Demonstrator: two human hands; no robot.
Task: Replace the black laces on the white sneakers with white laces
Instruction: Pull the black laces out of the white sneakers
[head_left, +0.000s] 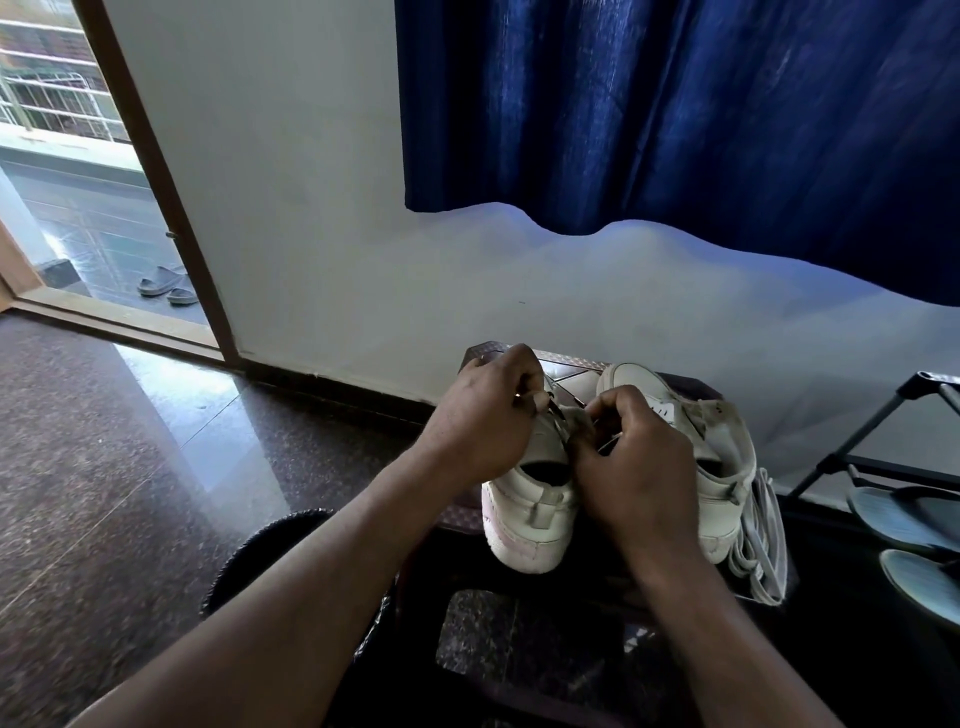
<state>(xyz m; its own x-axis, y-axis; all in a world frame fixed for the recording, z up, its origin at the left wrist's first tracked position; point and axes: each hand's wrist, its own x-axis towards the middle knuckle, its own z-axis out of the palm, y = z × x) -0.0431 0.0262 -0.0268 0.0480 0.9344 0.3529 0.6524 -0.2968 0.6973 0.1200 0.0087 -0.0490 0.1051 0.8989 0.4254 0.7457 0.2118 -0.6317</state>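
White leather sneakers: heels at dark stool's near edge.
Left hand: pinches thin black lace.
Right hand: pinches same lace.

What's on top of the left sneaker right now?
Both hands sit over its front: the left hand pinches a dark lace, the right hand curls beside it. The left sneaker shows only its heel and opening; eyelets and what the right hand holds are covered.

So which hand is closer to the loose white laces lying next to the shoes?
Right. The right hand has just one sneaker between it and the white laces; the left hand is farther left.
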